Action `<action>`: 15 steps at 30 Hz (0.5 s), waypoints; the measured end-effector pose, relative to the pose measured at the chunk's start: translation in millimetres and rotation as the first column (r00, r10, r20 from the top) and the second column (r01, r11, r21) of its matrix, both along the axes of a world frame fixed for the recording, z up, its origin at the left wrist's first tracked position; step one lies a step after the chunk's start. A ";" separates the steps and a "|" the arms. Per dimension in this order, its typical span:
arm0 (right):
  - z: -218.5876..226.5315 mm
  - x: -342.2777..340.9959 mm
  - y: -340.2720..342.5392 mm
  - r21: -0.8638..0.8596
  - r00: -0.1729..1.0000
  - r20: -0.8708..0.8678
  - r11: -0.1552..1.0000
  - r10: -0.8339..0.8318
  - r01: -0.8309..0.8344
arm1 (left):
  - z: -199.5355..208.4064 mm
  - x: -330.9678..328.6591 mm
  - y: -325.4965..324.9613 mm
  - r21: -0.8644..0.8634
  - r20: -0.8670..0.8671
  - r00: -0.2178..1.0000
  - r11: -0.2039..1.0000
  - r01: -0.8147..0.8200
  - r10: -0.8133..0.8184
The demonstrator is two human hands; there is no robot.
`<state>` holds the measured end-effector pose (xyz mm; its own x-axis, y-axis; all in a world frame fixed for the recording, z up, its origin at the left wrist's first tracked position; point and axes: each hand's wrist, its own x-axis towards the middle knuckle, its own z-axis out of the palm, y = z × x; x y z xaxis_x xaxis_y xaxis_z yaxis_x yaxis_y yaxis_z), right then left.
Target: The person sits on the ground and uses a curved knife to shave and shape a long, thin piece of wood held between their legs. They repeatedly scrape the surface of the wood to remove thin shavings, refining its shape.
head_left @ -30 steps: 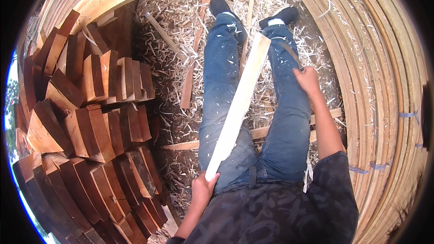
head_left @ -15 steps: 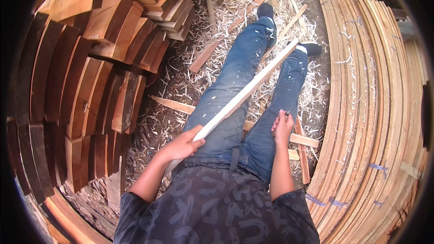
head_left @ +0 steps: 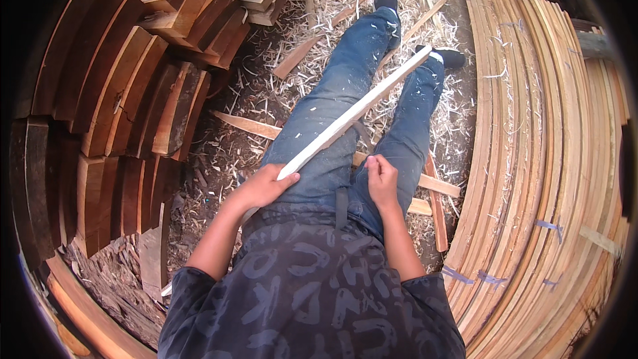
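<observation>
left hand [head_left: 262,186] around pale slat [head_left: 352,118]

I see no packages, labels, signs or screens around me. The closest items to packaging are the bluish-purple ties [head_left: 549,226] binding the bundles of curved wooden strips [head_left: 531,126] stacked at my right. Each tie is a short, narrow band wrapped across several strips. One group [head_left: 478,277] sits low on the stack near my right elbow; another sits higher, toward the outer edge. I cannot make out any marking on them.
</observation>
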<state>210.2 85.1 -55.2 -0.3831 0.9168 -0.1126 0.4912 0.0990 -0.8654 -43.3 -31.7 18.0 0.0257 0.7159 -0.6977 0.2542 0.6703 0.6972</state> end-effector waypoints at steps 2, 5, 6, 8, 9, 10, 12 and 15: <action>5.1 -10.0 -5.4 -0.018 0.999 0.046 1.000 0.001 -0.001 | -2.2 -1.9 0.1 0.001 0.029 1.000 1.000 -0.006 0.006; 11.5 -20.1 -5.2 0.011 0.992 0.127 0.999 0.028 -0.030 | -9.8 -5.0 -2.2 -0.008 0.035 0.999 1.000 -0.004 0.004; 13.0 -21.3 -3.3 0.030 0.987 0.159 0.999 0.037 -0.042 | -11.8 -6.3 -0.9 -0.053 0.054 0.998 0.999 -0.011 0.014; 14.4 -23.0 2.4 0.056 0.968 0.248 0.997 0.036 -0.051 | -16.2 -6.6 -0.3 -0.094 0.069 0.997 0.995 -0.030 0.036; 14.1 -23.7 6.0 0.067 0.956 0.292 0.996 0.035 -0.057 | -18.5 -6.0 -1.0 -0.090 0.067 0.997 0.995 -0.041 0.047; 13.1 -24.2 12.1 0.140 0.942 0.334 0.987 0.029 -0.080 | -19.4 -5.6 -0.8 -0.085 0.065 0.996 0.995 -0.053 0.058; 7.9 -22.6 30.7 0.277 0.910 0.414 0.951 0.012 -0.138 | -18.6 -6.8 3.7 -0.129 0.075 0.994 0.990 -0.063 0.073; -3.9 -7.9 82.2 0.195 0.859 0.484 0.978 -0.166 0.079 | -19.5 -9.8 6.2 -0.153 0.111 0.990 0.986 -0.067 0.084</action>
